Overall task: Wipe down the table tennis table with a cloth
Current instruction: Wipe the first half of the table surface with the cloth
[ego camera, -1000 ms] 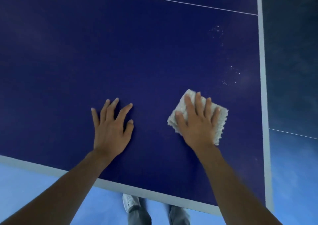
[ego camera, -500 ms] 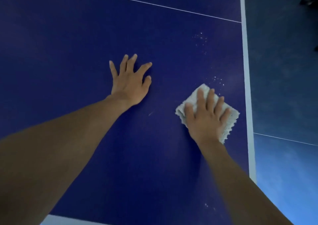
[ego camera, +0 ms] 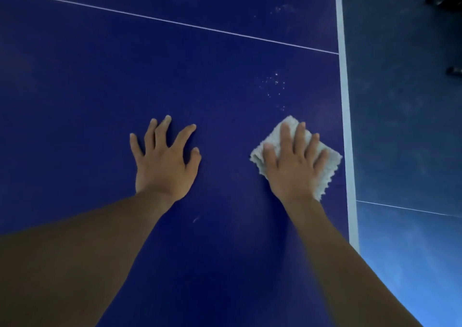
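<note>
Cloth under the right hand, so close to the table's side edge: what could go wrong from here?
1. The cloth lies beside the white edge line; a stroke outward might push it off the table.
2. The right hand only presses it with flat fingers, so it could slip or bunch up.
3. The white specks lie beyond the cloth and may get missed.

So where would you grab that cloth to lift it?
Probably pinch the exposed right corner of the cloth, coming from the right edge of the table: it lies flat under the right hand, only its margins showing.
</note>
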